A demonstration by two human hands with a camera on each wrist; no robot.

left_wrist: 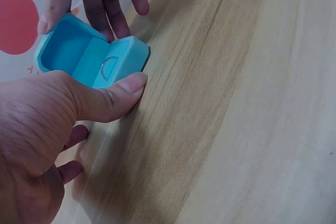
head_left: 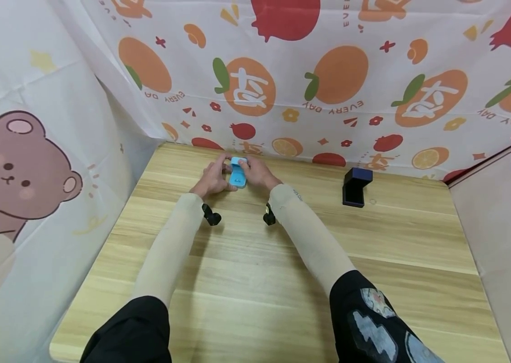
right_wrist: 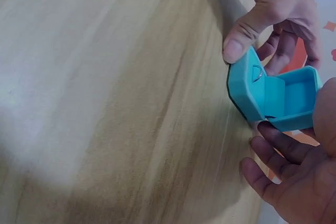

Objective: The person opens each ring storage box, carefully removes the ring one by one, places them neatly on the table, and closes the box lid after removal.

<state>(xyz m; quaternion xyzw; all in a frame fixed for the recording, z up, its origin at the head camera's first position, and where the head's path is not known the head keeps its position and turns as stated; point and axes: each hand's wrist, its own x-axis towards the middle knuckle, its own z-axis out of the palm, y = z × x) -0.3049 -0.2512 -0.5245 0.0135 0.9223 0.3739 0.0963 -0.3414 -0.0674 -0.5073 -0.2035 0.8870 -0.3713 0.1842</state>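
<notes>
A light-blue ring box (head_left: 238,179) stands on the table near its far edge with its lid raised. A thin silver ring (left_wrist: 102,68) sits in the slot of its base. My left hand (head_left: 213,177) grips the base, its thumb on the front side and its other fingers partly hidden by the box. The right hand (head_left: 259,173) holds the raised lid from the other side. In the right wrist view its thumb lies on the lid's rim, while several fingers spread beside the hinge.
A dark navy ring box (head_left: 356,186) stands open at the right of the wooden table (head_left: 246,282). Next to it lies a small, faint ring-like thing (head_left: 372,201). A fruit-printed curtain (head_left: 292,121) hangs along the far edge.
</notes>
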